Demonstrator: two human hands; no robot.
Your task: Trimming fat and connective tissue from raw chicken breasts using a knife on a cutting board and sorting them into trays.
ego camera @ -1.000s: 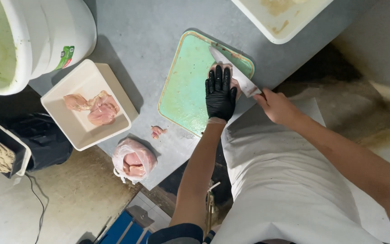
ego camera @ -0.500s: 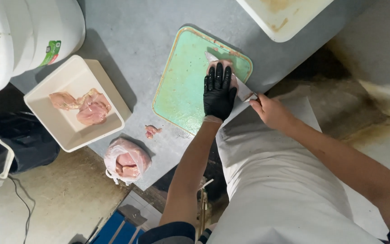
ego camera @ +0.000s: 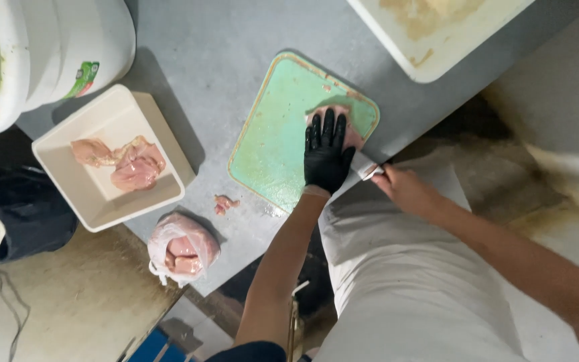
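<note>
While the person leans over the near edge of the grey worktop (ego camera: 222, 60), the bare right hand (ego camera: 403, 191) sits closest, just off that edge, closed around the handle of a knife (ego camera: 364, 169) whose pale blade points from the hand toward the meat. Just beyond it, the left hand (ego camera: 328, 151), in a black glove, lies flat with fingers spread and pointing away from the body, pressing down on a piece of raw chicken (ego camera: 351, 131). It grips nothing; the palm simply pins the meat. That piece lies at the right corner of the green cutting board (ego camera: 273, 134), mostly hidden under the glove, so its long axis cannot be told. The blade comes in from the right, low and seemingly level with the board, under the gloved palm.

At the near left edge sits a tied plastic bag of meat (ego camera: 182, 248), with a small scrap (ego camera: 224, 203) between it and the board. Farther left, a white tray (ego camera: 95, 201) holds more raw pieces, and a large white bucket (ego camera: 41, 47) stands at the far left corner. Another white tray (ego camera: 437, 40) lies at the far right.
</note>
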